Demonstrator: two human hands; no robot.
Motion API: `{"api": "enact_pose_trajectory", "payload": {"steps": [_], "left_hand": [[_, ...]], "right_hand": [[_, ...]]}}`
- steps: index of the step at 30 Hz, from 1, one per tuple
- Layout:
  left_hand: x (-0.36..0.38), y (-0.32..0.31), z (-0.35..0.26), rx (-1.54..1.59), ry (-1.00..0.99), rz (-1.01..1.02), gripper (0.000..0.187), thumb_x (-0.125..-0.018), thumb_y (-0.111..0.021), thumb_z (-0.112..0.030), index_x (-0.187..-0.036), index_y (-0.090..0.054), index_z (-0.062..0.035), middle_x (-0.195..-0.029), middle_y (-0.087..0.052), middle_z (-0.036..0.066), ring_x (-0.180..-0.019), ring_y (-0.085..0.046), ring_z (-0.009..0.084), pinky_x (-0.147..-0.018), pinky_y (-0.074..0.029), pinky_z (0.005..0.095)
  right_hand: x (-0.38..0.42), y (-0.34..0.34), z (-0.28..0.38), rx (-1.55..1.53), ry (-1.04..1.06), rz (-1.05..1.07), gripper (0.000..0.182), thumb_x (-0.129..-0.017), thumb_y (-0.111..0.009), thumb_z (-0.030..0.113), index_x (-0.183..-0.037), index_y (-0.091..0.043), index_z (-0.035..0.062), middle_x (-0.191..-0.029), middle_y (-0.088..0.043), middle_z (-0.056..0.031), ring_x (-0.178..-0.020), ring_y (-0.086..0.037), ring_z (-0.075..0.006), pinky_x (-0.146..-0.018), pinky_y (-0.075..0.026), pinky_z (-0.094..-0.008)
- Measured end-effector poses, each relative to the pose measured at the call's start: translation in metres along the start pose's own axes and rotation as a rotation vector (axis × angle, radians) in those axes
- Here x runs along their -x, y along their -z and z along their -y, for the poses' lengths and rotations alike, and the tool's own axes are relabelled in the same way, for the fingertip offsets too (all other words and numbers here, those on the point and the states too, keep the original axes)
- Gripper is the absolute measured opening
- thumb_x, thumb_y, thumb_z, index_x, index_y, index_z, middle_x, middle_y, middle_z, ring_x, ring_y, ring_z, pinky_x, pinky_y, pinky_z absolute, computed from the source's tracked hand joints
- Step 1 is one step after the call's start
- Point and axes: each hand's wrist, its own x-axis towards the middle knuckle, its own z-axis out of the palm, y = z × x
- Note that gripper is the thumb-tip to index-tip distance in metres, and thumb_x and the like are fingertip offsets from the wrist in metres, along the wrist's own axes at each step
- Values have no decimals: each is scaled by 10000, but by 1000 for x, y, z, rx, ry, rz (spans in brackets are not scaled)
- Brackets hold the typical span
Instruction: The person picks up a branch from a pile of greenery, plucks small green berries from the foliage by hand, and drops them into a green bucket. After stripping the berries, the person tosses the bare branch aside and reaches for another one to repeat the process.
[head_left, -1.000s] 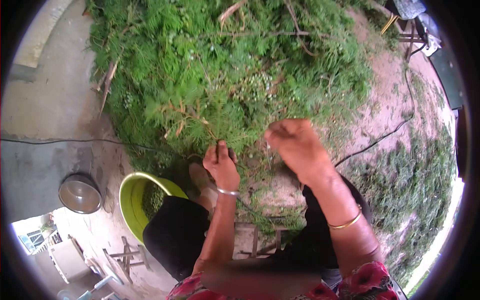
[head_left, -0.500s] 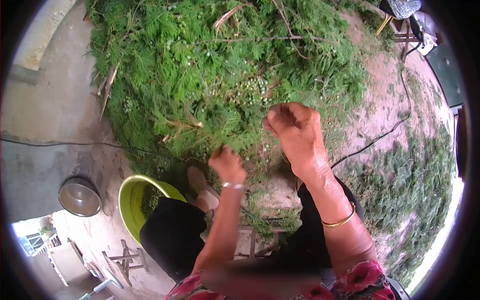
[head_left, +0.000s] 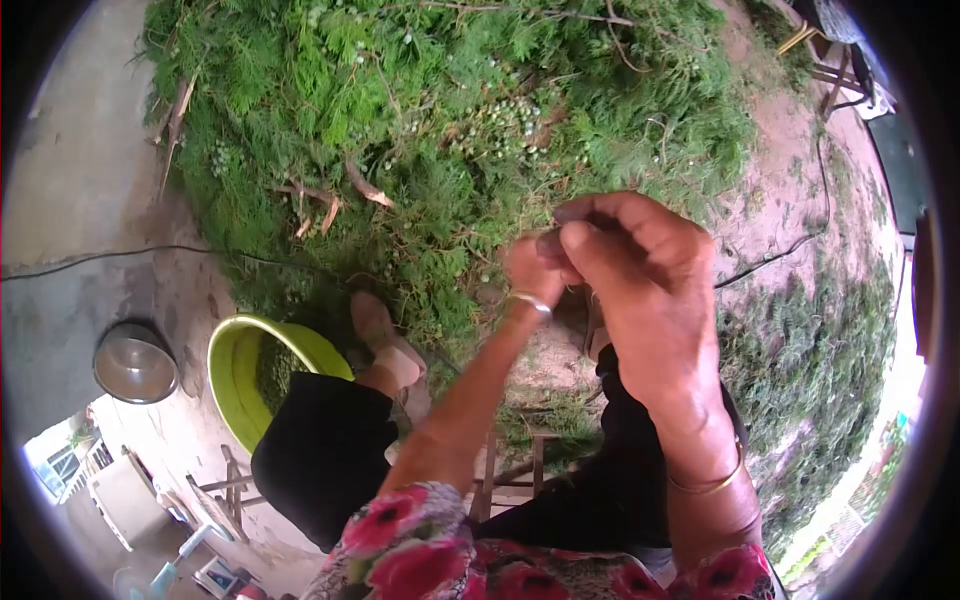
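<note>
My right hand (head_left: 645,265) is raised in the middle of the view, fingers curled and thumb against the fingertips; anything between them is too small to make out. Just left of it and partly behind it, my left hand (head_left: 530,268) has blurred fingers partly hidden by the right one. Beyond both hands lies a big heap of green leafy branches (head_left: 330,90). A patch of small pale green cones (head_left: 520,130) shows in the heap.
A yellow-green bucket (head_left: 228,375) holding small green pieces stands beside my left knee. Farther left is a metal bowl (head_left: 136,362). A black cable (head_left: 120,263) crosses the floor. More cut greenery (head_left: 810,370) covers the ground at right. Wooden stool parts stand at the lower left.
My left hand has moved right and up, next to my right hand, which has shifted right and looks larger. The view has shifted, with the bucket and bowl now higher and farther left.
</note>
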Motion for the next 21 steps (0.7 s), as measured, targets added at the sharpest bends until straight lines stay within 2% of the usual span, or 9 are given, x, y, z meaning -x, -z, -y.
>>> {"api": "enact_pose_trajectory", "payload": {"steps": [1, 4, 7, 9, 10, 12, 14, 16, 21], "left_hand": [[-3, 48, 38, -125, 99, -115, 307, -863, -469, -313, -830, -544, -16, -825, -570, 115, -740, -559, 218, -653, -450, 361], [-2, 143, 29, -1023, 314, -380, 364, -743, -674, -216, -960, -462, -15, -871, -584, 155, -763, -569, 250, -713, -456, 390], [-4, 188, 86, -1050, 490, -586, 325, -726, -721, -247, -856, -528, -19, -891, -600, 154, -737, -567, 253, -659, -460, 387], [-12, 203, 117, -411, 670, -608, 324, -694, -772, -242, -803, -558, -26, -908, -612, 158, -738, -580, 265, -621, -471, 401], [-11, 205, 116, -412, 673, -605, 324, -694, -772, -242, -803, -558, -26, -908, -612, 158, -738, -580, 265, -621, -471, 401], [-12, 199, 58, 330, 770, -292, 386, -649, -815, -230, -848, -563, -16, -854, -609, 136, -716, -587, 270, -600, -479, 427], [-22, 193, 78, 220, 864, -245, 447, -678, -784, -259, -968, -548, -14, -897, -576, 133, -807, -569, 269, -637, -463, 440], [-24, 157, 44, -1260, 603, -463, 479, -731, -723, -286, -1079, -503, -41, -963, -524, 138, -912, -519, 282, -696, -451, 437], [-44, 121, 5, -1316, 400, -113, 564, -746, -663, -257, -1231, -406, -127, -1049, -510, 207, -1039, -504, 342, -823, -444, 463]], "right_hand": [[0, 1, -1, 9, 2, 5, 141, -850, -546, 25, -937, -589, -78, -795, -649, -103, -730, -605, -118, -673, -471, -229], [4, 3, 1, 5, -23, 27, 164, -857, -540, 40, -954, -578, -86, -799, -649, -109, -724, -602, -128, -691, -461, -234], [4, 2, 1, -40, -59, 28, 167, -858, -542, 52, -954, -581, -79, -800, -651, -107, -729, -607, -131, -690, -464, -242], [4, 2, 0, 21, -67, 48, 169, -858, -547, 60, -955, -584, -74, -802, -652, -103, -736, -611, -133, -689, -462, -241], [5, 2, -1, 22, -70, 46, 169, -858, -547, 60, -955, -584, -74, -802, -652, -103, -736, -611, -133, -689, -462, -241], [5, 2, -2, 19, -71, 47, 173, -859, -556, 71, -955, -586, -69, -799, -651, -97, -743, -615, -133, -688, -462, -240], [6, 2, -1, -2, -71, 24, 172, -860, -559, 76, -952, -587, -67, -797, -650, -95, -740, -612, -130, -688, -461, -239], [8, 2, -2, -21, -76, 2, 172, -862, -562, 81, -949, -587, -64, -796, -650, -94, -737, -610, -128, -689, -460, -239], [6, 7, -5, 7, -85, 16, 162, -860, -575, 81, -936, -587, -61, -798, -651, -95, -726, -598, -117, -678, -461, -238]]}}
